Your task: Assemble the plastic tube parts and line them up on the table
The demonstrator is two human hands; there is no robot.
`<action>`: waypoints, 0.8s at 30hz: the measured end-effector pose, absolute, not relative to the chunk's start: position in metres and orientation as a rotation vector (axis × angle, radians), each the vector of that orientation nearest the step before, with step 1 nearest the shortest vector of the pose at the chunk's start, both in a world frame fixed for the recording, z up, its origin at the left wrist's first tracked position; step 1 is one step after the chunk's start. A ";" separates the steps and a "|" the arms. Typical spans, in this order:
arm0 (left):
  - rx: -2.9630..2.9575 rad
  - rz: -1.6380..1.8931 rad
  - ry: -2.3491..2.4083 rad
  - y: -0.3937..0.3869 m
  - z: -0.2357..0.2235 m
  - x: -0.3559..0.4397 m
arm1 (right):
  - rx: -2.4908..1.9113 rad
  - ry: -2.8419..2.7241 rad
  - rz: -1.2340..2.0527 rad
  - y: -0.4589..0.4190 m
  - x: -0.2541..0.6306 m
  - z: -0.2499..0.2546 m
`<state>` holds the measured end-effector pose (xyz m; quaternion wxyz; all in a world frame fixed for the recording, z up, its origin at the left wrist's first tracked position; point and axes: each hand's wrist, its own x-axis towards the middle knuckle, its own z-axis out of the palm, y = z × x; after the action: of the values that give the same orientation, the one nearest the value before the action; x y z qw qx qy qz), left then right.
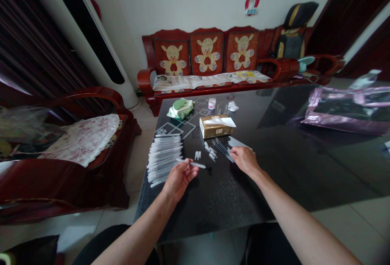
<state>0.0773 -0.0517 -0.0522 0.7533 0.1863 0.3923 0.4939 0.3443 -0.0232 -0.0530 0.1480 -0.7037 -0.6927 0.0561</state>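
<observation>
My left hand (180, 179) pinches a slim whitish pen barrel (198, 164) with a dark piece at its right end. Just left of that hand, many similar pale pen barrels (164, 155) lie side by side in a stack. The fingers of my right hand (243, 158) are closed at the near ends of several thin dark pen refills (223, 149); the fingertips are partly hidden. Pale thin sticks (240, 142) lie just beyond that hand. Between the hands are small white caps or plugs (210, 150) and a smaller group of white pieces (198, 155).
On the dark glossy table (219, 200) stand a brown cardboard box (217, 132), a green wipes pack (180, 109), a small white-pink cup (212, 103) and crumpled tissue (233, 106). A pink-edged clear bag (347, 110) lies right. Behind is a wooden sofa (204, 90).
</observation>
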 end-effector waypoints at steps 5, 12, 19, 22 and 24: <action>0.410 1.079 0.861 -0.051 -0.052 0.077 | -2.022 -1.979 0.167 -0.022 0.345 -0.054; 0.403 1.105 0.858 -0.049 -0.049 0.075 | -2.044 -1.943 0.124 -0.018 0.357 -0.054; 0.399 1.100 0.861 -0.050 -0.048 0.076 | -1.778 -2.031 0.374 -0.034 0.322 -0.057; 0.401 1.093 0.861 -0.050 -0.048 0.077 | -1.629 -2.120 0.453 -0.045 0.301 -0.056; 0.407 1.092 0.852 -0.051 -0.050 0.076 | -1.596 -2.156 0.489 -0.050 0.291 -0.055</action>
<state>0.0764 -0.0505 -0.0495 0.7506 0.1861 0.3899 0.5000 0.2909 -0.0497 -0.0553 0.2058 -0.5726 -0.7739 0.1757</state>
